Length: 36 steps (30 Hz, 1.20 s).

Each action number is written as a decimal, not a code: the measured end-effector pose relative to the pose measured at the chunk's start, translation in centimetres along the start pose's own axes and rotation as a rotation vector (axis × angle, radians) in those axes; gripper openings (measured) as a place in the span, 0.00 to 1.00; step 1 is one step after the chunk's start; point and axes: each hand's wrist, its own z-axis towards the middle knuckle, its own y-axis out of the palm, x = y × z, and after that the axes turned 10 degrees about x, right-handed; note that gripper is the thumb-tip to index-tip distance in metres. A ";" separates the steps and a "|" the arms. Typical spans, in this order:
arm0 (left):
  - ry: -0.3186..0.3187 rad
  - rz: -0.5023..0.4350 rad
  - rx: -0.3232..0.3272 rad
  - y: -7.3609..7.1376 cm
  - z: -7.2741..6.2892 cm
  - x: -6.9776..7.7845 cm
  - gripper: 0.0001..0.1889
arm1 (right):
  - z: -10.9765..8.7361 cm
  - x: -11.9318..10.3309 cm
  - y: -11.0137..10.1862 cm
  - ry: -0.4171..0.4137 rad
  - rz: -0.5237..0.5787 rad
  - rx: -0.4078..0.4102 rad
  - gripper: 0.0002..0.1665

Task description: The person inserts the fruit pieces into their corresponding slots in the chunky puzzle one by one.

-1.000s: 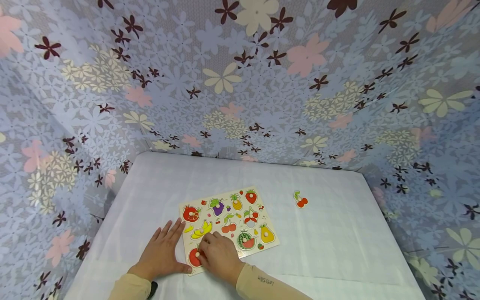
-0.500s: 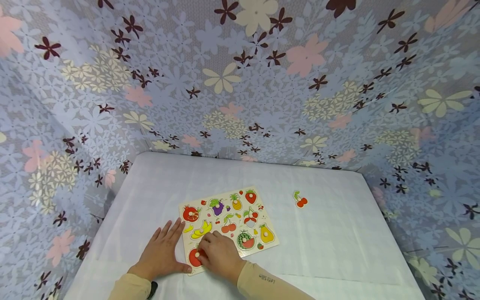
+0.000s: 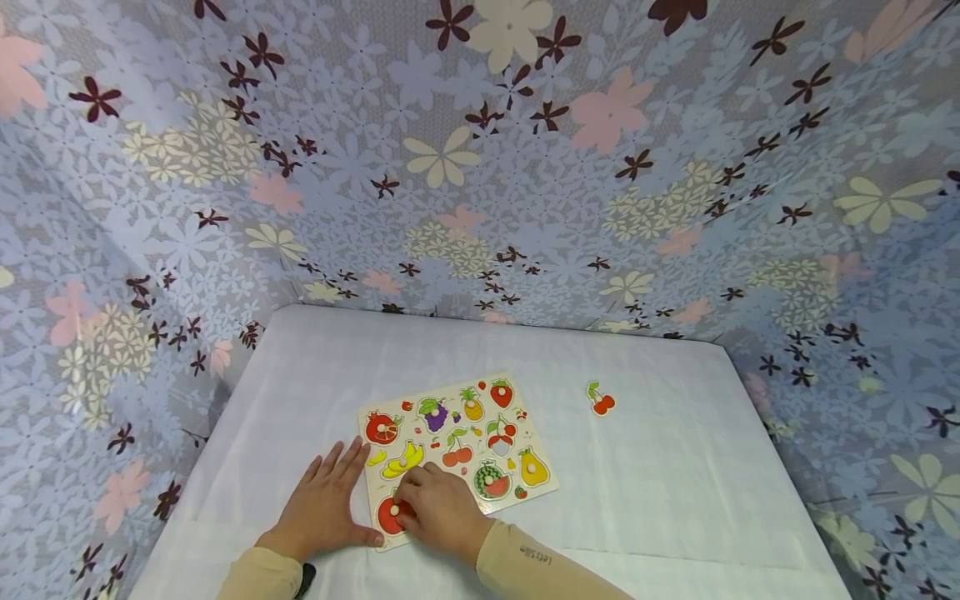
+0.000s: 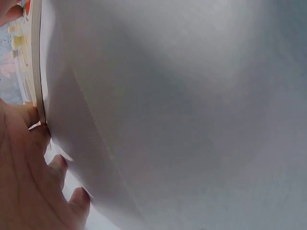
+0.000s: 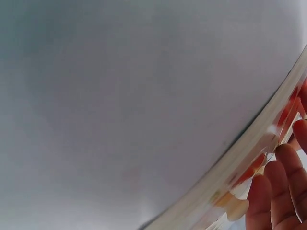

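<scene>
A wooden fruit puzzle board [image 3: 442, 483] lies tilted on the table, with knobbed pieces set in it. My left hand [image 3: 324, 504] is spread flat beside its left edge, fingertips and thumb at the border; the left wrist view shows the fingers [image 4: 58, 165] against the board's side. At the near left corner my right hand [image 3: 441, 510] holds a round red fruit piece [image 3: 387, 518] with curled fingers at its right side. The piece's pale knob shows, while its right part is hidden. Above the right hand is a printed cherry slot [image 3: 457, 450] without a piece.
A loose cherry piece [image 3: 601, 399] lies on the white-covered table [image 3: 675, 475], right of the board. On the board, a watermelon piece [image 3: 492, 481] and a pear piece [image 3: 533, 468] are right of my right hand. Flowered cloth [image 3: 480, 167] hangs behind and at both sides.
</scene>
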 end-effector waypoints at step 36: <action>-0.028 0.030 -0.022 0.2 0.1 0.2 0.74 | -6.1 15.6 -7.4 0.343 0.086 0.145 0.13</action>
